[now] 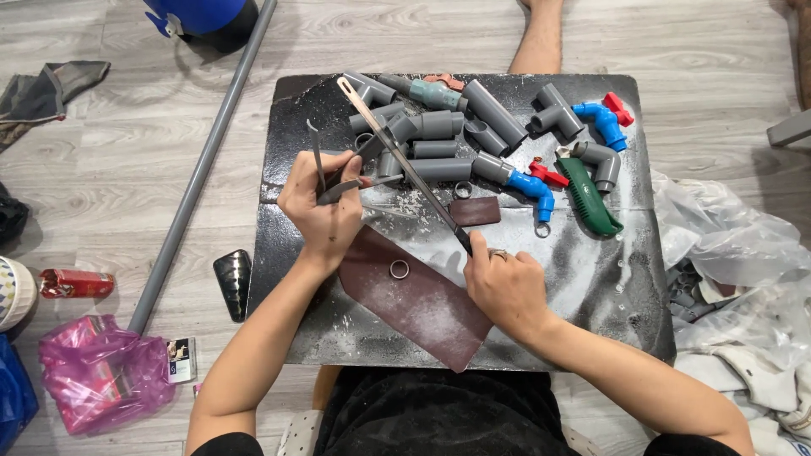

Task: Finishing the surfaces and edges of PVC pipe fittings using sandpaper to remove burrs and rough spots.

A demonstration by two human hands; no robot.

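My left hand (321, 207) grips a pair of grey pliers or snips (338, 187), whose jaws point right toward a grey pipe piece (439, 171). My right hand (505, 283) holds the dark handle of a long hacksaw blade (397, 152), which slants up to the left across the pile of grey pipe fittings (422, 127). Below the hands lies a brown sheet of sandpaper (422, 304) with a small grey ring (399, 269) on it. All of this rests on a dark, dusty board (591, 287).
Blue elbow fittings with red valve handles (536, 186) and a green-handled saw (589, 198) lie at the right of the board. A long grey pipe (203, 165) lies on the wooden floor at left. Pink bag (101, 371) sits lower left, clear plastic bags (726, 253) at right.
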